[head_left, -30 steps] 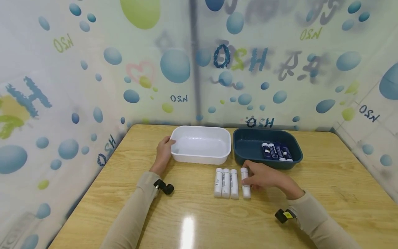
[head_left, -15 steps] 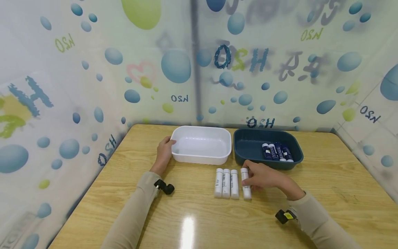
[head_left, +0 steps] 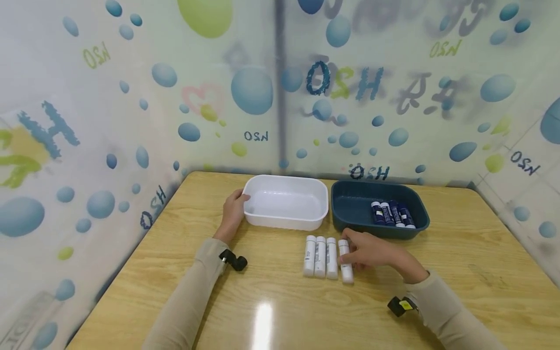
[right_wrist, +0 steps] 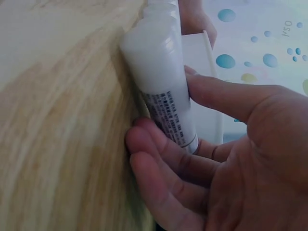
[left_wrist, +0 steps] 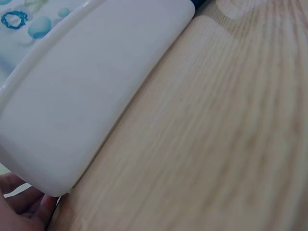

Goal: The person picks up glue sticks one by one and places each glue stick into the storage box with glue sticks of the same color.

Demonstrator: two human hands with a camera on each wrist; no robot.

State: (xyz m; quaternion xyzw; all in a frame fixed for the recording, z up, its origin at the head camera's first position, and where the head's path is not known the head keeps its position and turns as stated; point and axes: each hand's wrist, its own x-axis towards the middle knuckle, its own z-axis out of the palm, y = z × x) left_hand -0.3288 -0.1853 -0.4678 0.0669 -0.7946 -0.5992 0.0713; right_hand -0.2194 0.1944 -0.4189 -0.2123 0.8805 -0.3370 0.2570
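In the head view my left hand holds the left end of a white plastic basin, thumb over its rim. The left wrist view shows the basin's outer wall and curled fingers at its corner. My right hand pinches a white glue stick between thumb and fingers, low over the table. Its printed label faces the right wrist camera, where the glue stick slants past the thumb. Just left of it, several white glue sticks lie side by side.
A dark blue basin stands right of the white one, behind my right hand. Several navy glue sticks with white ends lie in its right part. A patterned curtain rises behind the wooden table.
The glue stick in my right hand has shifted slightly towards me relative to the others. My left hand keeps its hold on the white basin. The head view has moved a little.
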